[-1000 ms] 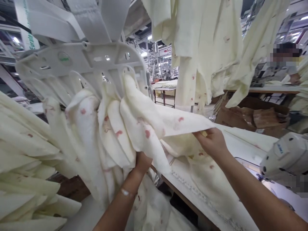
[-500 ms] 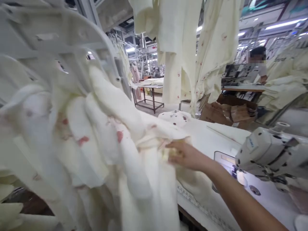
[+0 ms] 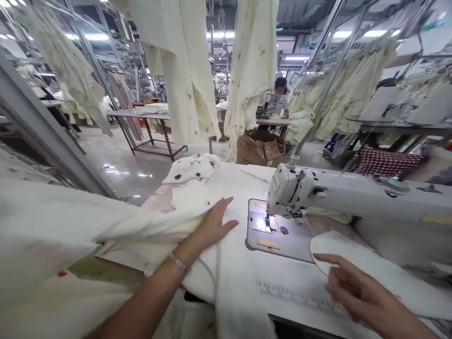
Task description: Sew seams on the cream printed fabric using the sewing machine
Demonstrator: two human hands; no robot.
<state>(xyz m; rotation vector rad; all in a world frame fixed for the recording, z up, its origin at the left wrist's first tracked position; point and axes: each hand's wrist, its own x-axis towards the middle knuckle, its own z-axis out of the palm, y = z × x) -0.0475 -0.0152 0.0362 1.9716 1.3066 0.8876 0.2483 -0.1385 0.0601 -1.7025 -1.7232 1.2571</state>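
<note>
Cream garment (image 3: 106, 226): a long run of fabric, its long axis lying left to right — from the bulk at the left edge across to the table.
Left hand (image 3: 215, 223): lies flat on the garment's right end, fingers spread and pointing toward the machine; it presses rather than pinches, nothing clenched.
Table (image 3: 243, 278): white top under both hands; a printed ruler strip runs along its near edge.
Spotted piece (image 3: 192, 168): folded, beyond the left hand, apart from it.
Sewing machine (image 3: 318, 188): its needle end stands just right of the left hand, over the lit plate.
White cut piece (image 3: 367, 270): a long rounded strip right of the plate, slanting toward the near right.
Right hand (image 3: 356, 287): loose and released, fingers curled just at that strip's near edge — whether they touch it cannot be told.
Nearer hand: left for the garment, right for the strip.
</note>
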